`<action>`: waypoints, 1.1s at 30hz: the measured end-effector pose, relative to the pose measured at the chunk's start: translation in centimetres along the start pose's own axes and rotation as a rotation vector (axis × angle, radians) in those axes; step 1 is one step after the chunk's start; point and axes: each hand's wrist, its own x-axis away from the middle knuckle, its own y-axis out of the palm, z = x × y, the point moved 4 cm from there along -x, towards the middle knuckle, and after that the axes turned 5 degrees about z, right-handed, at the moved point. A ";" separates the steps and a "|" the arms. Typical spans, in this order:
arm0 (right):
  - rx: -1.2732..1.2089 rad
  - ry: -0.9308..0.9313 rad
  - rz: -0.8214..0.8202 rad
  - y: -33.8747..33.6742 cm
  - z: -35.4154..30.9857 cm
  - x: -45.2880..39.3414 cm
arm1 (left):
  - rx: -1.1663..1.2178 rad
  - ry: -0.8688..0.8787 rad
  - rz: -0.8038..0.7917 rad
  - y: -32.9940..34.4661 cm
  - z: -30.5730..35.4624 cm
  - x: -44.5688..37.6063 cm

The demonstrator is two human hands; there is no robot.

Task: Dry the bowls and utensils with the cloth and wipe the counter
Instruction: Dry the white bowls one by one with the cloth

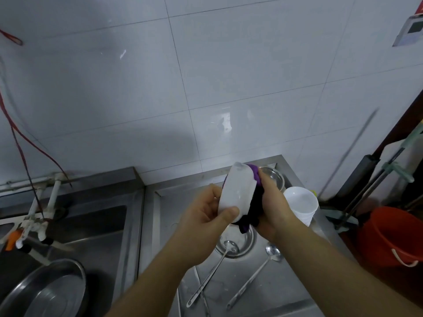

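At centre frame, the left hand [207,216] grips a tilted white ceramic bowl [235,193] while the right hand [272,202] clutches a purple cloth [250,209] against it; turning the bowl steadily would dry every side

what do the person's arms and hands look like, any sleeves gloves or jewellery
Both forearms are bare as far as the frame shows, with no sleeves in view. The left hand and right hand wear no gloves. No rings, watch or bracelet show on the visible fingers or wrists, and there are no markings.
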 end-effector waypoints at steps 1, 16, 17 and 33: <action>-0.038 -0.004 0.036 -0.1 0.2 -0.1 | -0.002 0.010 0.014 0.0 0.0 -0.1; -0.063 0.054 0.169 1.6 0.9 1.4 | -0.104 -0.029 -0.029 0.8 0.2 -0.8; -0.059 0.088 0.151 1.9 1.0 1.7 | -0.157 -0.003 -0.028 1.1 0.0 -0.7; -0.027 -0.016 0.228 0.3 0.8 1.7 | -0.235 -0.110 0.138 2.5 1.5 -2.1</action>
